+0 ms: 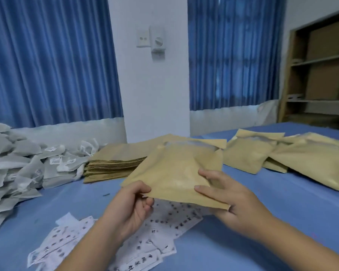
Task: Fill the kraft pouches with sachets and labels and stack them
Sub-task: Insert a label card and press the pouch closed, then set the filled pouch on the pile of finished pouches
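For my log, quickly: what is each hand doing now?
Left hand: pinches the kraft pouch at its near left corner.
Right hand: holds the same pouch at its right side.

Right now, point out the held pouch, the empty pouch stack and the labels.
held pouch (174, 173), head view, middle of its front face.
empty pouch stack (114, 167), head view, layered front edge.
labels (160, 227), head view, printed sheet just below the pouch.

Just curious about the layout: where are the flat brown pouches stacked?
Head view: the stack sits left of centre, between the grey sachets and the held pouch.
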Motion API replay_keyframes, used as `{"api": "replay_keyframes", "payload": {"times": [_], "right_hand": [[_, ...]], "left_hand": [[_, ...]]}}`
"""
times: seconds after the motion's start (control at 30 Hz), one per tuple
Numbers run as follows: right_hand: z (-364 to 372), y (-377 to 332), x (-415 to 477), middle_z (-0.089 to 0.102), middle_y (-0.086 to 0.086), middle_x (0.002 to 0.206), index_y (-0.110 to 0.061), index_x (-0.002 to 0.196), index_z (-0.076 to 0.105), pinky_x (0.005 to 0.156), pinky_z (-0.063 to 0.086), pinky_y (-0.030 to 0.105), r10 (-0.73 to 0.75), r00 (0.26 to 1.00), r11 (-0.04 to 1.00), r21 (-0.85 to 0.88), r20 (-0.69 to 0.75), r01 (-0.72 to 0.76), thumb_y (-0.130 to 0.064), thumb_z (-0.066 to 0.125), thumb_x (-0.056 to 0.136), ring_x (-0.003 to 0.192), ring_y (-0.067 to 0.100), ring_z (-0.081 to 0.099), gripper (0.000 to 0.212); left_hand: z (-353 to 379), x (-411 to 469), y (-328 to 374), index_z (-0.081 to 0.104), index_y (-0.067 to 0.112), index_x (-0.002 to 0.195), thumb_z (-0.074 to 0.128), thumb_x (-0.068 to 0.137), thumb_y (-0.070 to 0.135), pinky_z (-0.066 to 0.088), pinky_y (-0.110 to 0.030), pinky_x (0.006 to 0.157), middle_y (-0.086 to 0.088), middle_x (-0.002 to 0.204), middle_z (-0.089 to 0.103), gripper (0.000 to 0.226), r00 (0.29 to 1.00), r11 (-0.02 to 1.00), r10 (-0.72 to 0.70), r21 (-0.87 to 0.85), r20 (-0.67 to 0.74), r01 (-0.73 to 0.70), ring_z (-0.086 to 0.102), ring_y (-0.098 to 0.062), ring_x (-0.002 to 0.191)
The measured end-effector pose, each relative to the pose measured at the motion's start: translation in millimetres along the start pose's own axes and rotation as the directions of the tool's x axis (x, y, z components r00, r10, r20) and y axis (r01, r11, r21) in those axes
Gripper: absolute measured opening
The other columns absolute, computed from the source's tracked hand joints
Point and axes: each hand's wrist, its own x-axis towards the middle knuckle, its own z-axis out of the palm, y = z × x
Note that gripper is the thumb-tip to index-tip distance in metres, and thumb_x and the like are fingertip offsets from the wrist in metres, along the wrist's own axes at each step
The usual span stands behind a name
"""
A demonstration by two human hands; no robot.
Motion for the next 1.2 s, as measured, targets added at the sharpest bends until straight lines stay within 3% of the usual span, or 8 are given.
{"api": "replay_keyframes", "payload": {"times": [0.27,0.47,0.53,0.6,0.67,0.73,0.97,1.2], "right_hand": [[-106,66,-71,0.044,0.002,0.145,-0.020,0.126,0.062,0.101,0.045,0.028,0.182,0.982,0.956,-0.224,-0.055,-0.190,0.002,0.069,0.077,0.130,0.013,0.047,0.055],[-191,107,-114,0.045,0.007,0.143,-0.016,0.124,0.064,0.082,0.055,0.039,0.275,0.944,0.786,-0.524,-0.180,-0.329,0.009,0.073,0.074,0.122,0.027,0.055,0.056],[-213,125,-124,0.030,-0.004,0.152,-0.024,0.133,0.056,0.091,0.050,0.039,0.468,0.841,0.654,-0.535,-0.269,-0.535,0.003,0.065,0.081,0.131,0.022,0.046,0.060],[-228,143,-134,0.015,-0.008,0.158,-0.030,0.146,0.035,0.096,0.045,0.037,0.731,0.612,0.404,-0.532,-0.301,-0.744,-0.011,0.056,0.088,0.136,0.019,0.038,0.065],[-235,158,-143,0.020,-0.002,0.156,-0.026,0.147,0.030,0.096,0.044,0.036,0.859,0.431,0.191,-0.609,-0.276,-0.770,-0.025,0.053,0.090,0.130,0.024,0.043,0.060],[-234,164,-148,0.041,-0.001,0.139,-0.025,0.132,0.047,0.088,0.048,0.036,0.890,0.368,0.081,-0.701,-0.269,-0.709,-0.032,0.050,0.091,0.116,0.026,0.052,0.042],[-182,150,-114,0.052,-0.002,0.079,-0.020,0.067,0.049,0.051,0.032,0.027,0.849,0.515,0.227,-0.800,-0.117,-0.556,-0.018,0.037,0.085,0.070,0.023,0.050,0.022],[-95,115,-34,0.046,0.000,0.078,-0.021,0.076,0.046,0.053,0.027,0.030,0.639,0.745,0.523,-0.817,0.189,-0.242,-0.021,0.035,0.090,0.072,0.026,0.047,0.017]], "left_hand": [[135,69,-66,0.044,0.009,0.075,0.042,0.085,-0.005,0.037,-0.015,0.032,-0.004,0.052,0.045,0.018,0.971,0.987,-0.153,0.073,0.183,0.142,0.044,-0.010,0.035],[239,89,-113,0.050,0.000,0.081,0.043,0.089,-0.014,0.053,-0.023,0.044,-0.019,0.070,0.063,0.018,0.903,0.966,-0.232,-0.022,0.362,0.257,0.068,-0.024,0.054],[264,88,-132,0.052,-0.002,0.083,0.045,0.089,-0.015,0.059,-0.031,0.056,-0.024,0.093,0.062,0.016,0.898,0.970,-0.207,-0.041,0.389,0.241,0.070,-0.032,0.076],[278,83,-151,0.055,0.000,0.089,0.048,0.090,-0.008,0.059,-0.036,0.069,-0.020,0.101,0.061,0.010,0.896,0.972,-0.224,0.023,0.384,0.233,0.068,-0.032,0.088],[280,79,-165,0.055,0.001,0.098,0.051,0.092,-0.001,0.057,-0.039,0.074,-0.018,0.108,0.060,0.008,0.879,0.957,-0.283,0.053,0.384,0.285,0.070,-0.034,0.089],[274,76,-171,0.056,0.004,0.107,0.053,0.092,0.003,0.058,-0.041,0.071,-0.018,0.113,0.059,0.015,0.855,0.939,-0.339,0.083,0.392,0.334,0.072,-0.036,0.084],[237,80,-151,0.063,0.009,0.101,0.055,0.090,0.010,0.051,-0.030,0.060,-0.007,0.093,0.063,0.013,0.907,0.940,-0.338,0.136,0.252,0.313,0.069,-0.022,0.067],[179,81,-96,0.064,0.013,0.098,0.052,0.091,0.011,0.043,-0.026,0.056,-0.003,0.087,0.061,0.014,0.961,0.965,-0.239,0.138,0.136,0.221,0.058,-0.018,0.065]]}}
